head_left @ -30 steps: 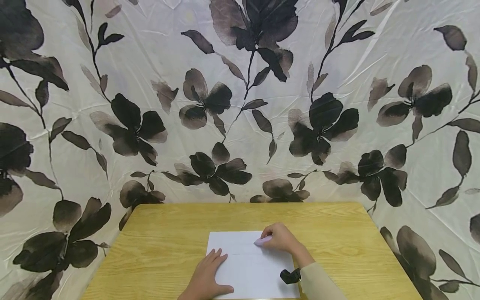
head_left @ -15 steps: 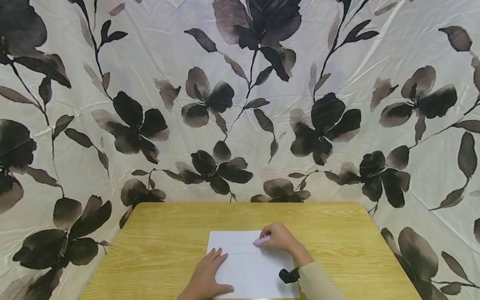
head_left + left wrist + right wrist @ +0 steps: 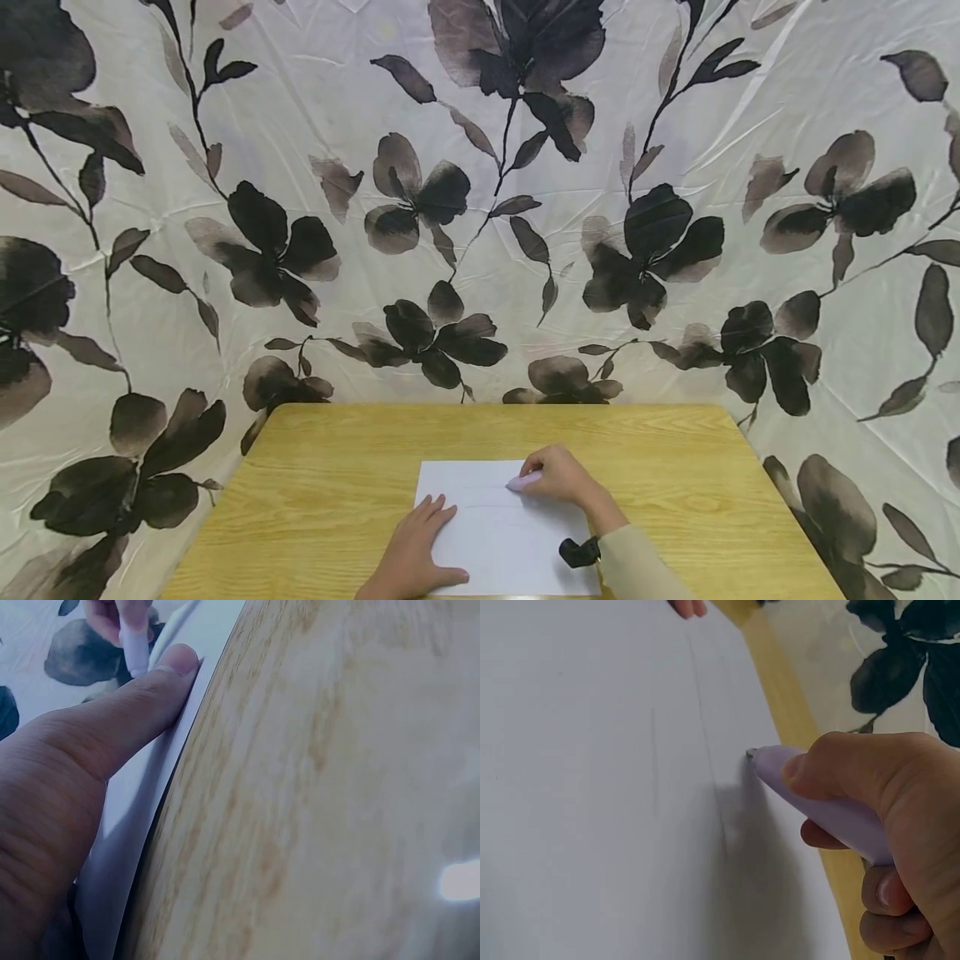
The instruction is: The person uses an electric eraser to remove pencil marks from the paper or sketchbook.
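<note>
A white sheet of paper (image 3: 517, 558) lies on the wooden table, marked with a few faint thin lines (image 3: 705, 735). My left hand (image 3: 420, 546) rests on its left side, fingers spread and thumb out along the near edge. In my right hand (image 3: 558, 479) I grip a small lilac utility knife (image 3: 829, 802) with a short metal tip. The tip meets or hovers just over the upper right part of the sheet; which of the two I cannot tell. In the left wrist view, the knife (image 3: 135, 649) shows beyond my left thumb (image 3: 150, 697).
The yellow wooden table (image 3: 322, 492) stretches out on both sides of the sheet and behind it. Behind the table hangs a pale cloth (image 3: 480, 250) with dark printed flowers. A black band with a device (image 3: 579, 552) sits on my right wrist.
The knife tip has shifted very slightly left over the paper since the earliest frame. My left hand stays in place, and the head view has drifted a little.
</note>
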